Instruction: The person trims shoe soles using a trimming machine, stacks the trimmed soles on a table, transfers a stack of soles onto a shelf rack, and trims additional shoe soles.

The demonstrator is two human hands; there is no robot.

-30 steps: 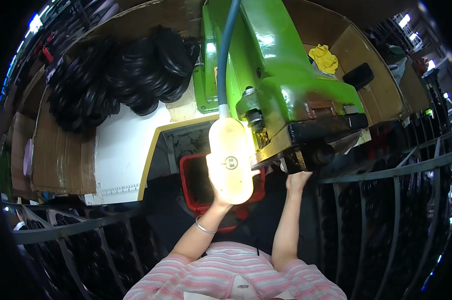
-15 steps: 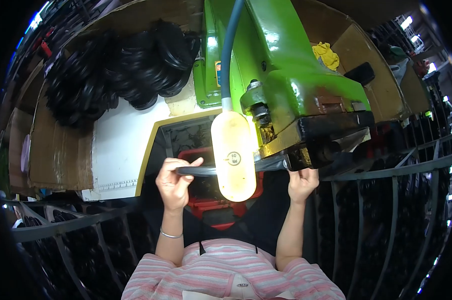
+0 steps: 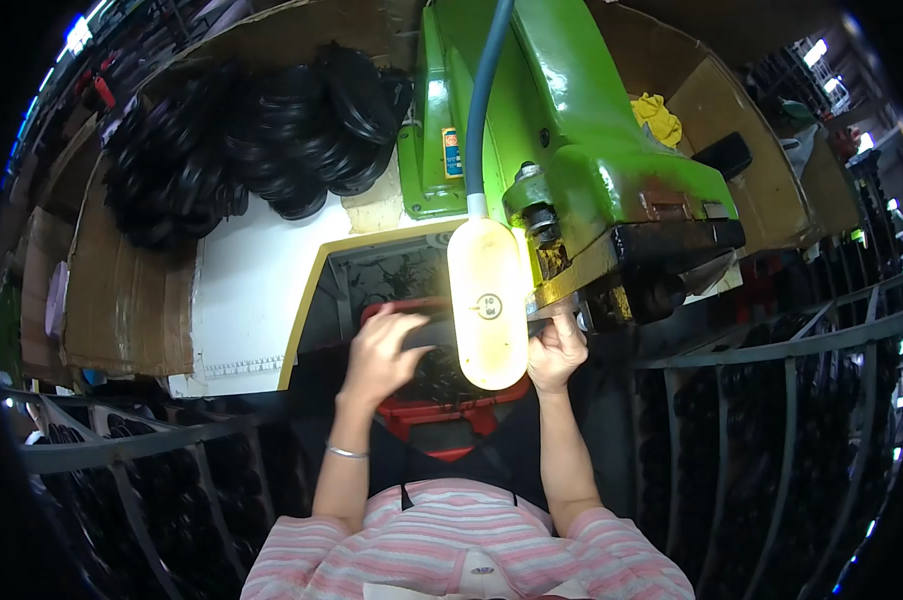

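My left hand [image 3: 379, 358], slightly blurred, is raised left of the lit oval lamp [image 3: 489, 310]. Its fingers are curved and its thumb stands apart, with nothing visible between them. Just right of the lamp, my right hand [image 3: 556, 352] has its fingers closed, the tips up against the underside of the green machine's [image 3: 611, 170] dark working head [image 3: 661, 250]. The lamp hides part of this hand, and what its fingers hold cannot be made out. The long black strip is not plainly visible; the lamp covers the space between my hands.
Glossy black curved pieces [image 3: 271, 135] are heaped on the left near a cardboard box [image 3: 131, 310] and white board [image 3: 246, 290]. Below the machine sits a red container [image 3: 441, 412]. Metal rails [image 3: 771, 350] flank both sides. A yellow cloth [image 3: 657, 120] lies at the upper right.
My left hand has moved right and come off the black strip's end. The right hand has shifted left toward the lamp. The strip seen between them is no longer plainly visible.
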